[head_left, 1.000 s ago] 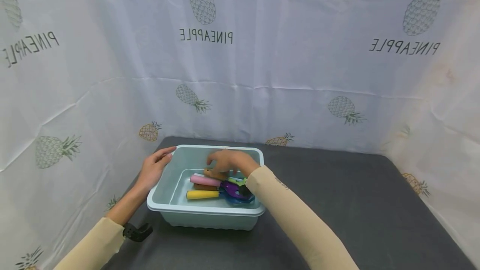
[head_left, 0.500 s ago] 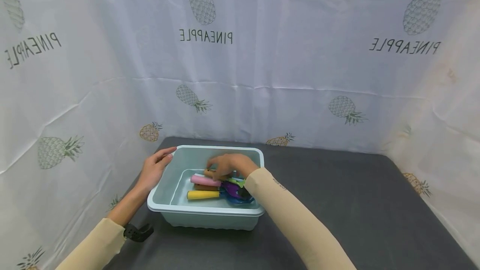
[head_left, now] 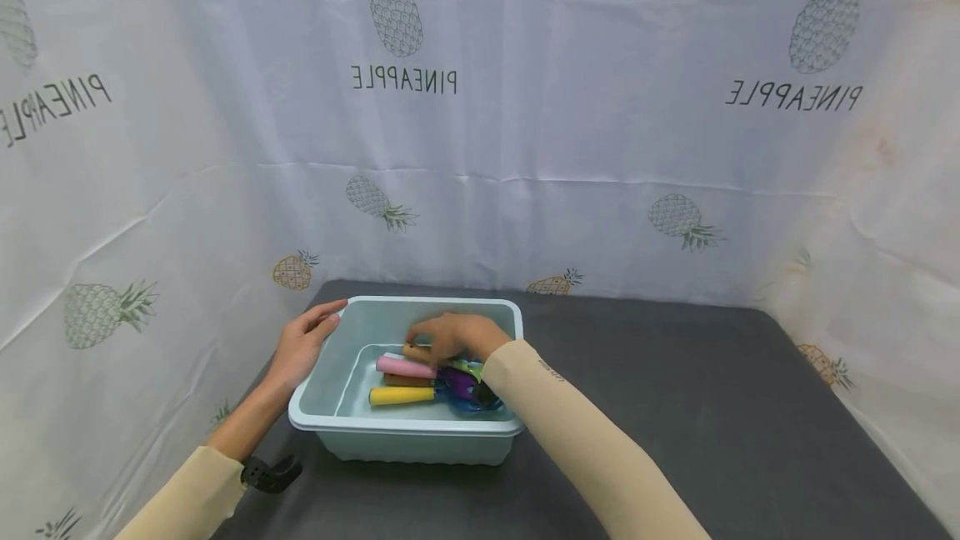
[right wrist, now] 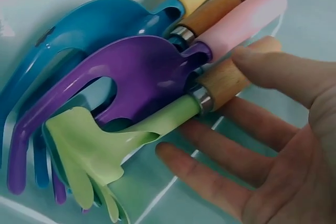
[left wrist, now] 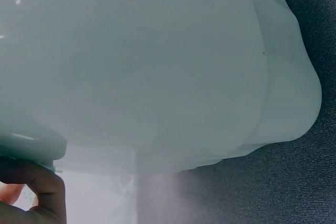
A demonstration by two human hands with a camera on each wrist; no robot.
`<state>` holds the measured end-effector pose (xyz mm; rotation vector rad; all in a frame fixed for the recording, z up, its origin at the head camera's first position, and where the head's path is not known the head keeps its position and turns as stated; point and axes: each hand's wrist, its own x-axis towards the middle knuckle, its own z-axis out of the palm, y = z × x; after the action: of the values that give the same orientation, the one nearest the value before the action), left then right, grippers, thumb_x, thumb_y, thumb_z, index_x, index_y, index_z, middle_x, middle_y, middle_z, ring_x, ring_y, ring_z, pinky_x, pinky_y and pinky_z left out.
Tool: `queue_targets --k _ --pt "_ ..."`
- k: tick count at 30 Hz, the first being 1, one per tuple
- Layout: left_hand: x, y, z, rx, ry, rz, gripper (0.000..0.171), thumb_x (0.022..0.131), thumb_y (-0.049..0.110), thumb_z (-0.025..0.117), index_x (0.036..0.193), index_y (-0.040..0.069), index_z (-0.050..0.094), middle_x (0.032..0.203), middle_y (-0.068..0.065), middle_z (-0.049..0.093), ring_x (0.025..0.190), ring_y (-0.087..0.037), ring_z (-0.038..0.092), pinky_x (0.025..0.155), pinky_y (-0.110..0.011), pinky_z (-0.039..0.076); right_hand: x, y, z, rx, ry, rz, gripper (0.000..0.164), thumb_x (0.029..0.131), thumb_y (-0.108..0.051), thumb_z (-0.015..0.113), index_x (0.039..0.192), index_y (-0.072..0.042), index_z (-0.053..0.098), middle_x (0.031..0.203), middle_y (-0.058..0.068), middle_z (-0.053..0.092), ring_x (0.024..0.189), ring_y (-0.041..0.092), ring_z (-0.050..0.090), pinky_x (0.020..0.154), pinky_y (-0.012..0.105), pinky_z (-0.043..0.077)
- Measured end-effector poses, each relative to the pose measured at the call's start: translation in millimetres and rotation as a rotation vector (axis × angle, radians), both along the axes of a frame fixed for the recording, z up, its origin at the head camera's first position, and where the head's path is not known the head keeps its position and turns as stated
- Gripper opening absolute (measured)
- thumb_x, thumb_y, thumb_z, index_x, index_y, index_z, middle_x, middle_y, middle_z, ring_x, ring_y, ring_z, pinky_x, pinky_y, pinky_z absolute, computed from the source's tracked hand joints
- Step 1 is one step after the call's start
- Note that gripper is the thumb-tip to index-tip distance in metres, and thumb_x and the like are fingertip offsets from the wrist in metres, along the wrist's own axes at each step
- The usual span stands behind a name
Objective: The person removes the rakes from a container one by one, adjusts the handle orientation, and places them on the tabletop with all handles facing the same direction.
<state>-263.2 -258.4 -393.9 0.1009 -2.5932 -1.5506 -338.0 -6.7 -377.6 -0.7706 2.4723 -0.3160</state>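
Note:
A pale blue-green plastic basin (head_left: 405,423) holds several garden hand rakes. My left hand (head_left: 300,350) grips the basin's left rim; in the left wrist view its bent fingers (left wrist: 48,184) are at the rim. Inside the basin my right hand (head_left: 459,337) pinches the light wooden handle of a green hand rake (right wrist: 94,142), thumb on top and fingers passing beneath. Beside it lie a purple hand rake (right wrist: 142,66) with a pink handle and a blue hand rake (right wrist: 105,22) with a yellow handle. Between those two shows a brown wooden handle (right wrist: 218,10); its head is mostly hidden.
The basin stands on a dark grey table (head_left: 660,407), toward its left side. A white curtain (head_left: 585,107) printed with pineapples hangs behind and along both sides. A black band (head_left: 272,473) is on the left wrist.
My right hand has lowered slightly and closed its thumb and fingers about the green hand rake's wooden handle. The left hand stays on the rim. The head view has shifted a little.

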Motion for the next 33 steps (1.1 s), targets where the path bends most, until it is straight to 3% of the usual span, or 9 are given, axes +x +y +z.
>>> queue_targets --k 6,12,19,27,33 --pt "-0.6 -0.5 -1.2 0.008 0.006 -0.004 0.048 0.112 0.034 0.044 0.154 0.012 0.050 0.151 -0.020 0.055 0.133 -0.033 0.055 0.089 -0.021 0.047 2.5 2.0 -0.5 0.006 0.073 0.046 0.051 0.097 -0.020 0.073 0.142 -0.039 0.057 0.144 0.005 0.058 0.102 0.020 0.062 0.072 0.038 0.061" --pt "-0.4 0.2 -1.7 0.015 0.007 -0.007 0.048 0.112 0.035 0.044 0.154 0.012 0.049 0.150 -0.019 0.055 0.132 -0.032 0.055 0.085 -0.017 0.048 4.0 2.3 -0.9 0.032 0.129 0.046 0.052 0.092 -0.008 0.073 0.138 -0.031 0.062 0.129 0.000 0.061 0.094 0.017 0.059 0.068 0.034 0.059" --pt "0.9 0.6 -1.3 0.022 0.007 -0.003 0.048 0.112 0.035 0.043 0.154 0.012 0.049 0.149 -0.020 0.055 0.130 -0.032 0.055 0.083 -0.015 0.048 3.9 0.2 -0.6 0.062 0.214 0.100 0.048 0.092 -0.015 0.077 0.136 -0.032 0.066 0.135 -0.001 0.064 0.092 0.014 0.059 0.062 0.030 0.057" --pt "2.3 0.9 0.2 0.000 -0.001 0.012 0.047 0.112 0.034 0.044 0.153 0.012 0.051 0.147 -0.020 0.057 0.129 -0.032 0.057 0.086 -0.021 0.048 2.0 -4.4 0.8 0.021 0.288 0.210 0.047 0.096 -0.015 0.072 0.140 -0.030 0.065 0.136 -0.008 0.066 0.100 0.009 0.056 0.084 0.027 0.052" --pt "1.5 0.1 -0.6 0.006 -0.015 0.005 0.049 0.112 0.036 0.043 0.155 0.013 0.049 0.152 -0.019 0.053 0.134 -0.034 0.054 0.096 -0.032 0.050 2.7 -5.1 4.1 -0.012 0.264 0.226 0.047 0.097 -0.014 0.070 0.141 -0.028 0.065 0.135 -0.006 0.067 0.093 0.009 0.059 0.077 0.024 0.053"
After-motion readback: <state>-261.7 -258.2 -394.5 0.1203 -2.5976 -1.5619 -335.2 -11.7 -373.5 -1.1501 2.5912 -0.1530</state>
